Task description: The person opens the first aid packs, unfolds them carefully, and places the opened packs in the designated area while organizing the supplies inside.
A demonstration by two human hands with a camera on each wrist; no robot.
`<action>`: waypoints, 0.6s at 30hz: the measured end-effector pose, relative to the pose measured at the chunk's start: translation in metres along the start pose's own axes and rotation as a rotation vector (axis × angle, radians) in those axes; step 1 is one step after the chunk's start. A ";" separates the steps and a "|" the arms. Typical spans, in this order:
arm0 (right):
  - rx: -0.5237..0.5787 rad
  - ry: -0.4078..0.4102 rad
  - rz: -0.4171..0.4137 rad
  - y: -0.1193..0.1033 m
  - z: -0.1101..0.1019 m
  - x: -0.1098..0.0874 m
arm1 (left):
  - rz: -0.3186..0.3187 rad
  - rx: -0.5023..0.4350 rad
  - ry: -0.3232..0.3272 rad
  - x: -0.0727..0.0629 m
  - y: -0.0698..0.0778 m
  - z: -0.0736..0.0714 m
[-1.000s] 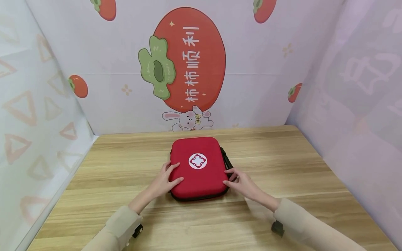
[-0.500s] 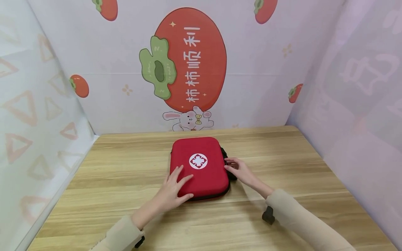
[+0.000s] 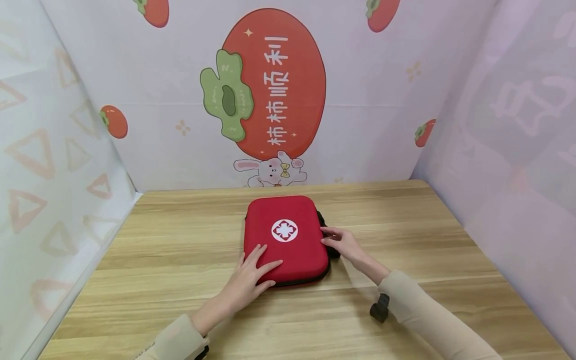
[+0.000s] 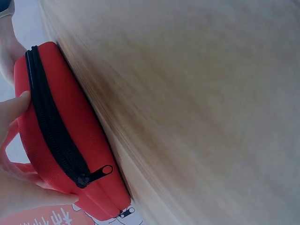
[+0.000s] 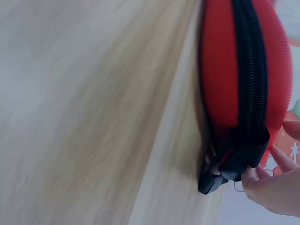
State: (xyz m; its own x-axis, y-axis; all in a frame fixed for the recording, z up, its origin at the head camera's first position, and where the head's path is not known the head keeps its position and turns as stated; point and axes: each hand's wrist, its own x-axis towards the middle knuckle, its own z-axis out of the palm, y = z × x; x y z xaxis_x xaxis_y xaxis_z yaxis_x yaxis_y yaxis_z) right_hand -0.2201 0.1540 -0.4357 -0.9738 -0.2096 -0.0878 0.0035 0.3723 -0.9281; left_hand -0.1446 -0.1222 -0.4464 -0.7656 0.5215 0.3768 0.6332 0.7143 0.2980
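A red first-aid case (image 3: 288, 260) with a white cross emblem lies flat on the wooden table (image 3: 180, 230), its black zipper (image 4: 51, 126) closed along the side. My left hand (image 3: 245, 280) rests on the lid's near left corner with fingers spread and fairly straight. In the left wrist view a zipper pull (image 4: 101, 173) hangs free near a fingertip. At the case's right side, my right hand (image 3: 345, 244) has curled fingers at the black carrying strap (image 5: 241, 157); a bit of finger shows through the strap. Other fingertips touch the lid's edge.
White printed cloth (image 3: 369, 140) stands behind the table, with side cloths to the left (image 3: 58, 150) and right (image 3: 504, 165). A dark wrist-camera mount (image 3: 379, 309) hangs below the right sleeve.
My left hand has slid from the case's left side to its near left corner and spread over the lid. My right hand has moved slightly farther up the right side. The case has barely shifted.
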 end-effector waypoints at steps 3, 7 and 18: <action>0.053 -0.007 0.056 -0.001 -0.002 0.002 | 0.004 0.012 -0.011 0.000 -0.001 -0.001; 0.118 -0.005 0.079 -0.003 -0.004 0.001 | -0.004 0.016 -0.027 0.001 -0.002 -0.003; 0.176 0.023 0.068 -0.018 -0.004 -0.002 | 0.012 0.058 0.037 0.003 -0.003 -0.004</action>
State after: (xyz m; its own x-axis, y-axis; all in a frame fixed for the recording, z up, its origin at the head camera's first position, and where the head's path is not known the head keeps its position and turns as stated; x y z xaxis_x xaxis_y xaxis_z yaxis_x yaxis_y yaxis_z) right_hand -0.2187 0.1519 -0.4176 -0.9748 -0.1681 -0.1465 0.1076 0.2211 -0.9693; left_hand -0.1487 -0.1248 -0.4422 -0.7528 0.5129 0.4126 0.6336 0.7345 0.2429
